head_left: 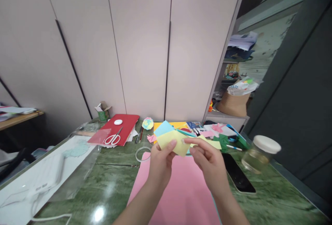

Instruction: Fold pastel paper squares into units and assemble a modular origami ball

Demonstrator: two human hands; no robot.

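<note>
My left hand [161, 164] pinches a pale yellow sheet of paper [172, 142] above the table, with the thumb lying on its front. A light blue piece of paper [164, 128] shows just behind the upper left of the yellow sheet. At the right edge of the yellow sheet is my right hand [209, 162], its index finger stretched out and touching the paper, the other fingers curled. Whether those curled fingers hold anything is unclear. Below both hands a large pink sheet [184, 190] lies on the green table [111, 187].
On the left are white scissors [112, 139] on a red folder [129, 124], and a plastic sleeve [83, 176]. A tape ring [142, 154] lies near my left hand. To the right are a black phone [238, 173] and a lidded jar [259, 154]. Coloured papers lie behind.
</note>
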